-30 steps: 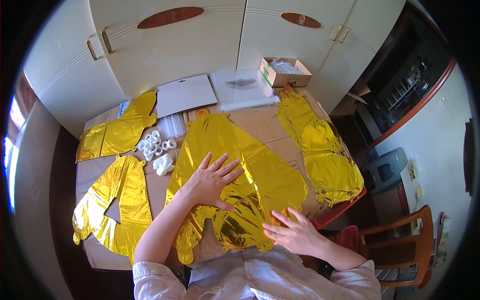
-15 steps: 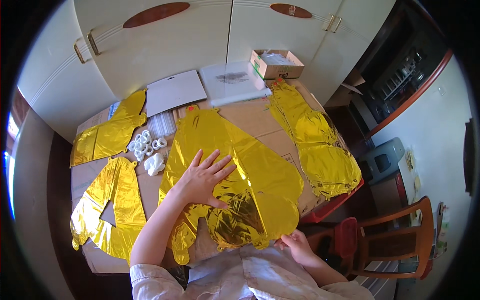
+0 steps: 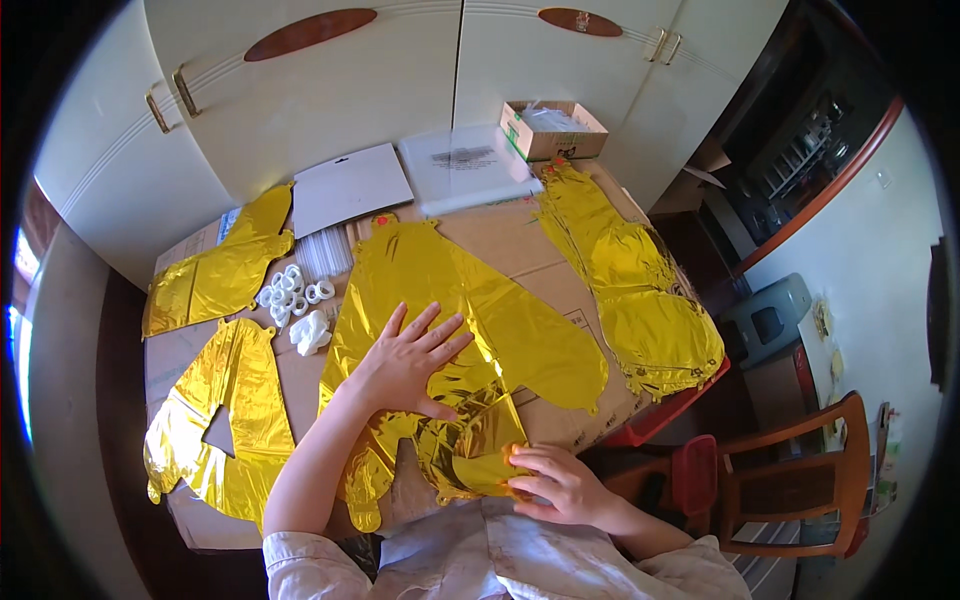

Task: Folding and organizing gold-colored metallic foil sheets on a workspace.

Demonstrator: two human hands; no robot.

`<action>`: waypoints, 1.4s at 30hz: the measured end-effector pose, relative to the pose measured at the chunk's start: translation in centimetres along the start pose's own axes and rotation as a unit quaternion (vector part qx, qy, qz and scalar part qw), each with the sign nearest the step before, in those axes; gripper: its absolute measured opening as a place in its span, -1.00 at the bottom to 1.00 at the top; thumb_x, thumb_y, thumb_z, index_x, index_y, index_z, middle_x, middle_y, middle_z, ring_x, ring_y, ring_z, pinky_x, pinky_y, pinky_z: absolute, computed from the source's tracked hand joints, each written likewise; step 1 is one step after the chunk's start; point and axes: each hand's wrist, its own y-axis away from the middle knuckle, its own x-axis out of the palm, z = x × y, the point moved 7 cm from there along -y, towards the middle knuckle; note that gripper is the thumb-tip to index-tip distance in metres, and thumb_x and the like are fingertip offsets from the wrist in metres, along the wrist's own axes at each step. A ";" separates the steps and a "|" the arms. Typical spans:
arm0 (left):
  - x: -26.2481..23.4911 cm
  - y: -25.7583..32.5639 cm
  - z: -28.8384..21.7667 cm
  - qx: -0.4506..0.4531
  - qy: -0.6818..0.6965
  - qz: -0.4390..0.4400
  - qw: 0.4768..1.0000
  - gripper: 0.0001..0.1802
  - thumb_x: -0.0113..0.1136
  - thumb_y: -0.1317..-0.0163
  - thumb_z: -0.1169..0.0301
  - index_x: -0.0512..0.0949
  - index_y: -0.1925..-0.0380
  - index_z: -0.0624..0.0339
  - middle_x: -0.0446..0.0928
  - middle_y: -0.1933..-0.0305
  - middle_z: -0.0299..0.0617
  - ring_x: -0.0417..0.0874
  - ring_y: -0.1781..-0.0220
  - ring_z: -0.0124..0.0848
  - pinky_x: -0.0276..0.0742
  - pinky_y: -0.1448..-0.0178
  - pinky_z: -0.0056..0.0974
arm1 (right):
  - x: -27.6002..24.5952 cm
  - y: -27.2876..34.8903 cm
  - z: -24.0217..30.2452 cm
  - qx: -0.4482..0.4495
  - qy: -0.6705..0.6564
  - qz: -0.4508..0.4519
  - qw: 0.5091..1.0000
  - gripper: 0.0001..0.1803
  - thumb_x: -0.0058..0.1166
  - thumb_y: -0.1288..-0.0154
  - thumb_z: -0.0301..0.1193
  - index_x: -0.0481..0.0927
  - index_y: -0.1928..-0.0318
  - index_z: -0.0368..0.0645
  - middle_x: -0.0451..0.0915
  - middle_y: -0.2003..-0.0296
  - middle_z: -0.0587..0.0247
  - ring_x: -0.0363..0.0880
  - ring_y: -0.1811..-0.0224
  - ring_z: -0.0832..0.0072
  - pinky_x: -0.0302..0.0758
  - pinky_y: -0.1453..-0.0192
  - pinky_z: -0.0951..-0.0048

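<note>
Lying flat and spread, the left hand (image 3: 412, 357) rests on the middle gold foil (image 3: 510, 345). The right hand (image 3: 562, 486) grasps its folded-over flap (image 3: 482, 471).

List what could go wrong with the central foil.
The central foil is wrinkled near the left hand; pressing might crease it further.
The right hand is at its folded-over flap; a sharp pull could tear it.
White rings sit close by; sliding the foil might scatter them.

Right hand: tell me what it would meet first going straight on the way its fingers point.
The right hand points left and would likely first meet the folded part of the gold foil, seemingly right against it; depth is hard to judge.
</note>
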 end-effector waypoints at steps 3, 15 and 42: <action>0.0 0.1 0.0 0.001 0.004 -0.003 1.000 0.29 0.25 0.22 -0.47 0.08 -0.49 -0.07 0.07 -0.56 -0.15 -0.05 -0.60 -0.02 -0.24 -0.57 0.28 | -0.9 0.4 -1.6 0.010 -0.036 0.001 0.999 -0.67 0.26 -0.21 -0.41 0.60 0.01 -0.16 0.52 -0.12 0.10 0.56 -0.16 0.18 0.52 -0.23 0.19; -0.1 0.0 -0.1 -0.003 0.001 0.007 1.000 0.29 0.25 0.21 -0.46 0.08 -0.49 -0.07 0.05 -0.57 -0.15 -0.06 -0.60 -0.04 -0.25 -0.58 0.26 | -0.8 -3.0 -5.2 -0.025 0.188 0.111 0.976 -0.59 0.23 -0.23 -0.19 0.66 -0.07 -0.02 0.58 -0.16 0.45 0.39 -0.35 0.41 0.32 -0.26 0.35; -0.1 0.1 0.0 -0.003 -0.005 0.008 1.000 0.24 0.20 0.17 -0.49 0.11 -0.49 -0.10 0.06 -0.57 -0.16 -0.08 -0.61 -0.05 -0.25 -0.58 0.25 | 0.6 -6.1 -8.2 0.049 0.211 0.319 0.923 0.17 0.37 0.22 0.27 0.16 -0.47 0.38 -0.05 -0.55 0.37 -0.27 -0.57 -0.12 -0.15 -0.55 -0.19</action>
